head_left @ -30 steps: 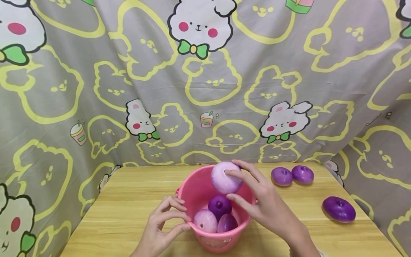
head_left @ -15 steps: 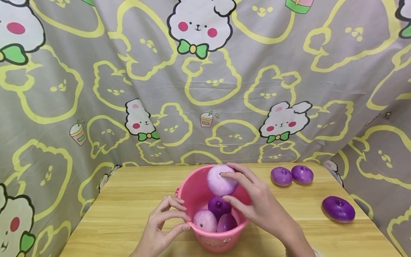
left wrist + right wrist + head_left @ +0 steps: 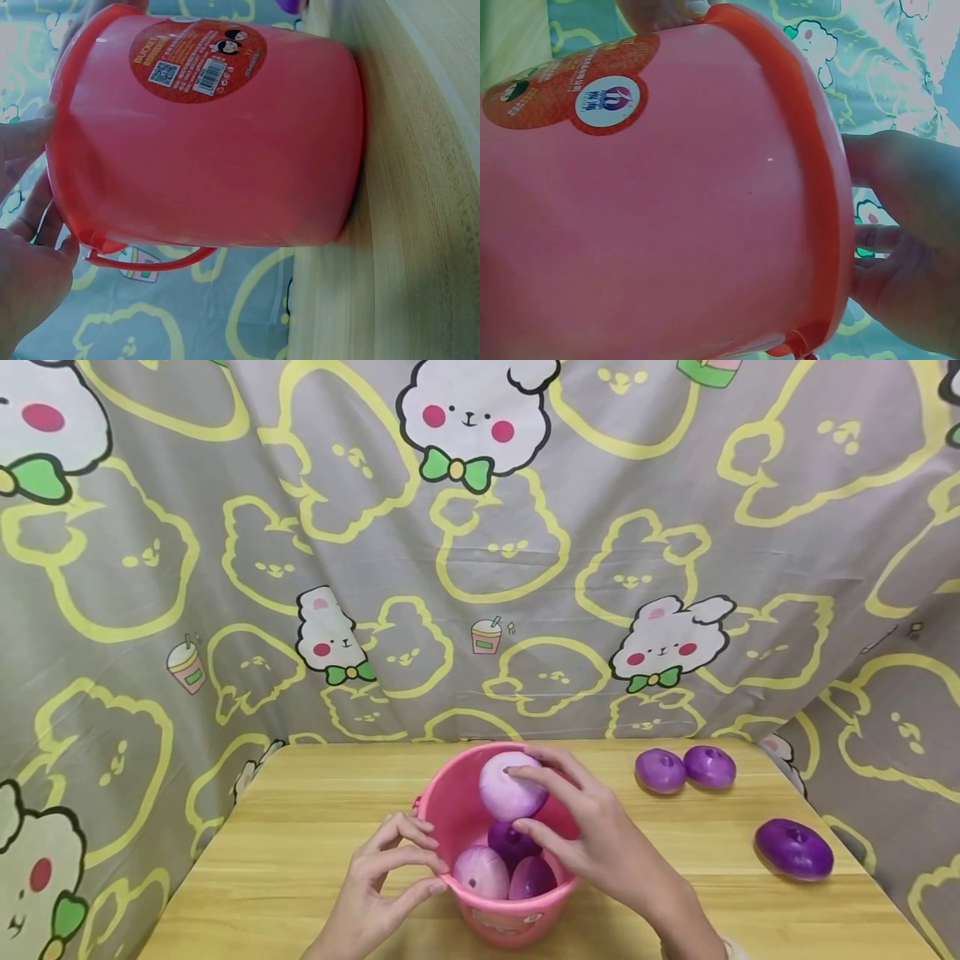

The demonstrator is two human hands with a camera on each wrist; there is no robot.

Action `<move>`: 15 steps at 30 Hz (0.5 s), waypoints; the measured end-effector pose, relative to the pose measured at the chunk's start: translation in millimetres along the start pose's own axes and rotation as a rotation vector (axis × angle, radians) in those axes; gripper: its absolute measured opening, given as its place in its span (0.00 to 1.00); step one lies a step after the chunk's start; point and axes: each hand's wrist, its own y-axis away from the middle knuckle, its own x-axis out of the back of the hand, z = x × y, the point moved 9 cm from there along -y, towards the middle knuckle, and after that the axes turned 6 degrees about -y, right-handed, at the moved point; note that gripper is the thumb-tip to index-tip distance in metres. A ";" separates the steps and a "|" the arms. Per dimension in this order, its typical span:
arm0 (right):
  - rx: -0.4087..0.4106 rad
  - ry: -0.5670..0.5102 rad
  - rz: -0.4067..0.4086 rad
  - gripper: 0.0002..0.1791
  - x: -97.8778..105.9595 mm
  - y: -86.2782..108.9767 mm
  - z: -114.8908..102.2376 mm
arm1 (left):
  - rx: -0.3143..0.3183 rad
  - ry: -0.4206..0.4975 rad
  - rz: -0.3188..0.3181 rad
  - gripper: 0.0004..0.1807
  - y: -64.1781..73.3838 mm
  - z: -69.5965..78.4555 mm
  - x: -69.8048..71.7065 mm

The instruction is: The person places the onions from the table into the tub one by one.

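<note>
While the right hand [image 3: 592, 822] is grasping the pale onion [image 3: 504, 793] between thumb and fingers, the left hand [image 3: 382, 872] is pinching the left rim of the bucket [image 3: 457, 806]. The pale onion is hanging within the bucket's mouth, just above the dark onion [image 3: 513, 849]; their overlap is hiding whether they are touching. On the near side inside, the lilac onion [image 3: 481, 874] is lying at left and the plum onion [image 3: 532, 878] at right. Farther right on the table [image 3: 322, 802], two violet onions [image 3: 660, 771] are sitting side by side toward the far edge, and the flat onion [image 3: 793, 849] is sitting alone, nearer.

Judging by its smooth skin, the pale onion is probably feeling light, firm and rather slippery, perhaps being a hollow toy. Its widest part is offering the best hold, fingertips above and thumb beneath. The bucket is looking like thin, slightly springy plastic, so a gentle pinch is likely serving better than a squeeze. Both wrist views are showing its outer wall, the pale onion hiding behind it.
</note>
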 end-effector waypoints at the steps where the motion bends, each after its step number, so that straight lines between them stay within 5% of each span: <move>1: -0.007 -0.002 -0.005 0.31 -1.4 0.1 0.9 | 0.003 -0.001 -0.001 0.11 0.1 -0.2 -0.1; 15: -0.021 0.012 -0.030 0.30 -12.3 0.9 6.1 | -0.005 0.005 -0.001 0.11 0.2 -1.2 -0.1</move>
